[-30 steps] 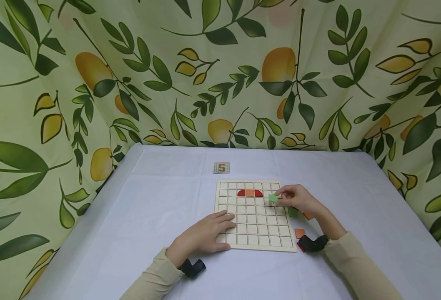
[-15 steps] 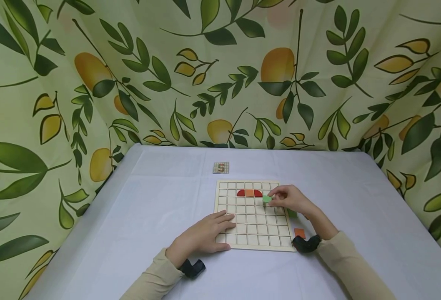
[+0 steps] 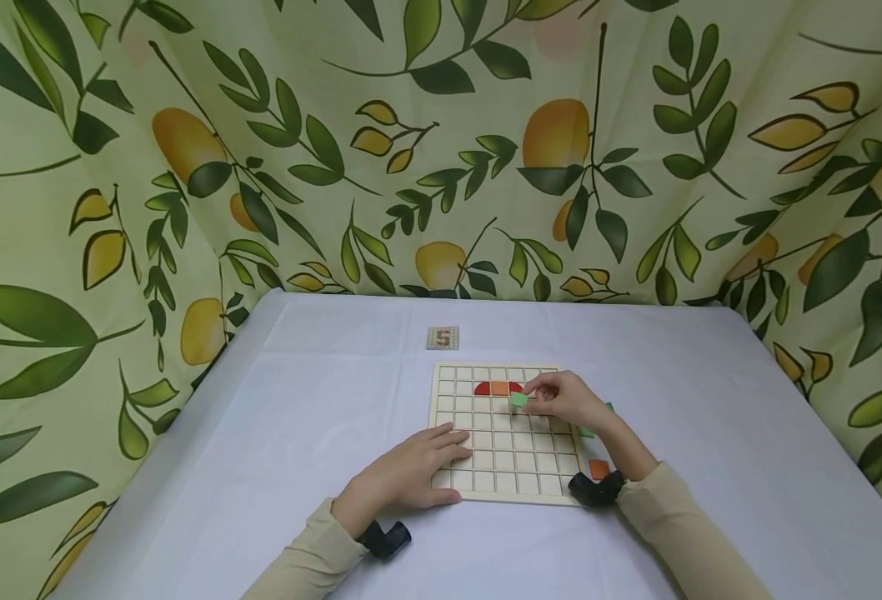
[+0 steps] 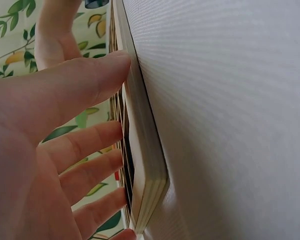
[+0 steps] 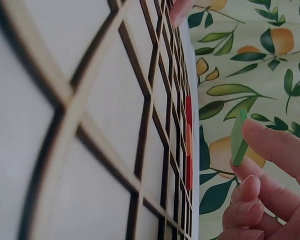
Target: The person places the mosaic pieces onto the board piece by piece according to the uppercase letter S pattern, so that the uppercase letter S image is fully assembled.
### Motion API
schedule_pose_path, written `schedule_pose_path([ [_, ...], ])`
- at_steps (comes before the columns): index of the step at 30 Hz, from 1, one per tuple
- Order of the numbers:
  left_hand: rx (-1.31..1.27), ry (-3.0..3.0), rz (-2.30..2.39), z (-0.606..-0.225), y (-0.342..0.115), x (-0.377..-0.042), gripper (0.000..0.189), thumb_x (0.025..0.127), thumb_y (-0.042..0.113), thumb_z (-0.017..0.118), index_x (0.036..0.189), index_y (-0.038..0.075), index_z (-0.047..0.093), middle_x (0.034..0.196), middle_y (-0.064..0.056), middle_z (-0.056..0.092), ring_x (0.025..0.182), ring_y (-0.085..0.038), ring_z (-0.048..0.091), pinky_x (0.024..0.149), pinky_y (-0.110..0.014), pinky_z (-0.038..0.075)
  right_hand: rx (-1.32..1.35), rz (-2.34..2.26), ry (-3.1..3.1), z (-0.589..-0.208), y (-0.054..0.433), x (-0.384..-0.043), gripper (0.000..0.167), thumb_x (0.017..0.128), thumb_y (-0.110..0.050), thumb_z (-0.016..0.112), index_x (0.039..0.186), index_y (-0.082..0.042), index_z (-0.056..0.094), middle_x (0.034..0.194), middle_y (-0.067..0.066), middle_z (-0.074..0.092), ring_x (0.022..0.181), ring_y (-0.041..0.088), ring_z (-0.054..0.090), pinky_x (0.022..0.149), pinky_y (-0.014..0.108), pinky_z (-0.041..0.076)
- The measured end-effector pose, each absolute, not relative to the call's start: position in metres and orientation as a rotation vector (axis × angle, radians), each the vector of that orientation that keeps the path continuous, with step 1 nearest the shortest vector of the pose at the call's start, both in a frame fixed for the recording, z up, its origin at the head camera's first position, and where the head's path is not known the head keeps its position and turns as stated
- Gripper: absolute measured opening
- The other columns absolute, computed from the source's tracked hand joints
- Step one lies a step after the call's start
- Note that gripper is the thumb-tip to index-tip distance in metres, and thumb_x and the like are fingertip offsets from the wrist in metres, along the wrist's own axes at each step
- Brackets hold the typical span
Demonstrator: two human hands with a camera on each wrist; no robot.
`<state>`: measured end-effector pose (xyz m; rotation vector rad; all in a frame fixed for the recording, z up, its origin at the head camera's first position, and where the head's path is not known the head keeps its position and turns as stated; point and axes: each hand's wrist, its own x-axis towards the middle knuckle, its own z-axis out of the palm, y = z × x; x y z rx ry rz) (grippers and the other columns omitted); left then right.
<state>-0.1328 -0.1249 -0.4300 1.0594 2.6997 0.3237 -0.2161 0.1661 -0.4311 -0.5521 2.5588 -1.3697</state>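
A wooden grid board (image 3: 483, 460) lies on the table. Near its far side, an orange square tile (image 3: 499, 388) sits between two red tiles (image 3: 482, 389) with rounded outer sides, all in one row. My right hand (image 3: 570, 400) pinches a green tile (image 3: 519, 400) between thumb and finger, just above the board and in front of the right red tile. In the right wrist view the green tile (image 5: 239, 138) is held clear of the grid. My left hand (image 3: 407, 467) rests with extended fingers on the board's near left corner, thumb along the near edge.
Beyond the board lies a small card (image 3: 443, 337) with a coloured pattern on a grid. Right of the board are an orange tile (image 3: 598, 469) and green tiles (image 3: 587, 432), partly hidden by the right arm. A patterned cloth (image 3: 441, 167) hangs behind the table.
My right hand has carried the green tile leftward over the board, from near its right edge to in front of the red and orange row. The left hand has stayed in place.
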Motion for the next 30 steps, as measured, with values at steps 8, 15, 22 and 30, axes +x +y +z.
schedule_pose_path([
  [8,1.049,2.698,0.34,-0.431,-0.125,-0.133,0.057,0.092,0.039,0.071,0.142,0.015,0.058,0.158,-0.002,0.044,0.151,-0.026,0.033,0.123,-0.041,0.032,-0.623,-1.35,2.586,-0.433,0.157,-0.217,0.022,0.083,-0.005,0.081,0.099,0.008,0.071,0.07,-0.003,0.051,0.063,0.01,0.043,0.057,0.021,0.039],
  [15,1.07,2.69,0.346,-0.429,-0.125,-0.133,0.057,0.093,0.039,0.071,0.142,0.014,0.058,0.158,-0.004,0.045,0.15,-0.028,0.034,0.123,-0.041,0.032,-0.603,-1.402,2.545,-0.435,0.149,-0.219,0.024,0.085,-0.005,0.079,0.102,0.01,0.071,0.068,-0.004,0.051,0.062,0.009,0.044,0.058,0.021,0.04],
  [22,1.066,2.686,0.349,-0.429,-0.125,-0.133,0.057,0.094,0.04,0.07,0.143,0.014,0.057,0.159,-0.003,0.044,0.151,-0.027,0.033,0.123,-0.041,0.031,-0.543,-1.454,2.539,-0.437,0.141,-0.22,0.025,0.084,-0.004,0.08,0.101,0.011,0.071,0.067,-0.003,0.05,0.062,0.011,0.044,0.056,0.022,0.037],
  [30,1.085,2.685,0.353,-0.429,-0.126,-0.133,0.056,0.093,0.039,0.07,0.142,0.014,0.058,0.158,-0.004,0.045,0.151,-0.028,0.034,0.123,-0.042,0.031,-0.335,-1.514,2.501,-0.439,0.129,-0.219,0.023,0.084,-0.006,0.08,0.1,0.009,0.072,0.065,-0.004,0.047,0.065,0.012,0.042,0.056,0.021,0.034],
])
